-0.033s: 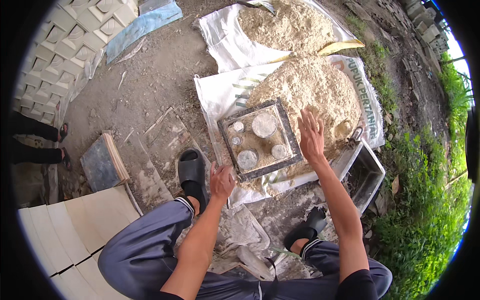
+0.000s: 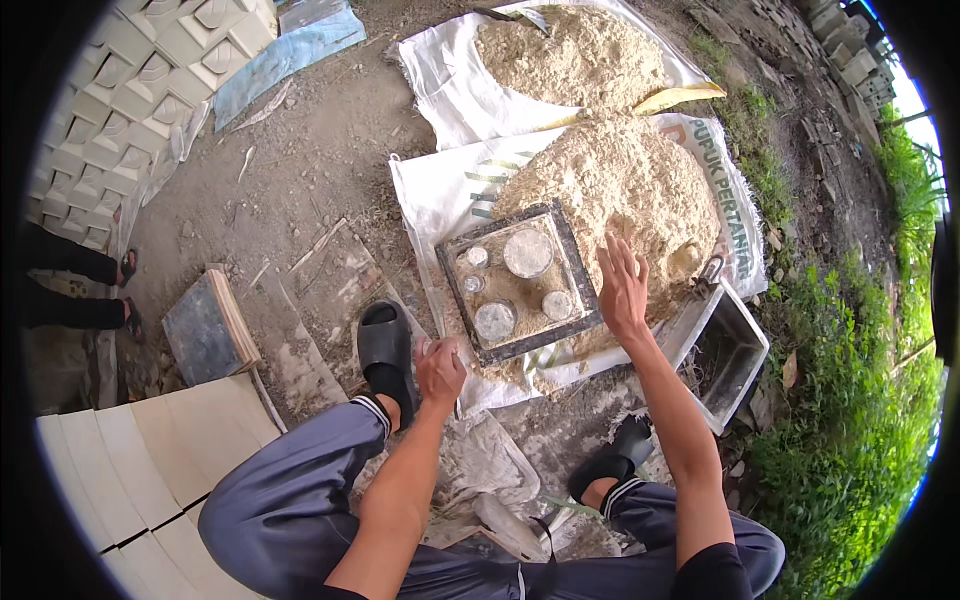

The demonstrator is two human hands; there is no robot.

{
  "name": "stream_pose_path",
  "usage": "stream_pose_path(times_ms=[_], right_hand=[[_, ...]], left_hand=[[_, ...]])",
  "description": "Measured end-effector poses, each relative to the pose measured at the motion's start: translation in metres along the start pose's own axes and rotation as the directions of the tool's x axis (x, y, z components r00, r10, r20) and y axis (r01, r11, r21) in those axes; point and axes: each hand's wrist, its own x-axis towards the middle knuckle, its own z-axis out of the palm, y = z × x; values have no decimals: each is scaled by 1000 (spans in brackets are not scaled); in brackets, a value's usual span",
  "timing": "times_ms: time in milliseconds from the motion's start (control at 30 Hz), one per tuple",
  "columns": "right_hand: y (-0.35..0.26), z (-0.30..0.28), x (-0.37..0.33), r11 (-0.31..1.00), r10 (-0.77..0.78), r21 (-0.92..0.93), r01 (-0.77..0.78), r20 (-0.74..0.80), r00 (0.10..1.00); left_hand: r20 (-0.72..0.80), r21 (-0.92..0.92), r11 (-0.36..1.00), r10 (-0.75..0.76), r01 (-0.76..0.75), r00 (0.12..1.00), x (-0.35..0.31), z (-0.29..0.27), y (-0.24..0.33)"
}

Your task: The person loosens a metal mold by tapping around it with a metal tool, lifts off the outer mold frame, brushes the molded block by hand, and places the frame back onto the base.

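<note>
A square, dark-rimmed mold frame (image 2: 588,316) rests on a white woven sack (image 2: 425,195). Pale crumbly material fills it, with several round grey-white discs set in, the largest disc (image 2: 528,252) at the far side. Just right of the frame, my right hand (image 2: 624,293) is spread, palm down, over the near edge of a pale sandy heap (image 2: 620,170); whether it touches is unclear. My left hand (image 2: 440,374) hovers by the frame's near left corner, fingers loosely bent and apart, nothing visible in it.
An open grey box (image 2: 742,358) lies tilted at the right, near green plants (image 2: 830,400). A second heap (image 2: 575,60) sits beyond. Leaning boards (image 2: 210,325) and pale slabs (image 2: 150,450) are at left, with another person's legs (image 2: 75,280) behind. White molded blocks (image 2: 150,90) are stacked far left.
My right hand has shifted slightly nearer to me. My left hand has dropped a little, its fingers more bent. The frame and discs stay in place.
</note>
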Motion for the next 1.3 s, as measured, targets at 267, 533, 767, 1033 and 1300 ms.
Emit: stream_pose_path(times_ms=[267, 533, 767, 1033, 1300], right_hand=[[19, -19, -121, 848, 299, 425, -315, 107, 948], [18, -27, -119, 705, 491, 525, -478, 125, 862], [105, -88, -129, 738, 664, 292, -608, -155, 731], [193, -54, -278, -38, 908, 378, -925, 399, 126], [186, -32, -309, 124, 940, 605, -787, 182, 288]], left_hand=[[-152, -46, 989, 136, -144, 979, -6, -6, 74], [-221, -302, 938, 106, -172, 969, 3, -21, 156], [107, -499, 853, 235, -152, 966, 56, 55, 251], [245, -315, 936, 241, -157, 939, 75, 176, 342], [416, -325, 937, 261, -126, 871, 93, 166, 350]])
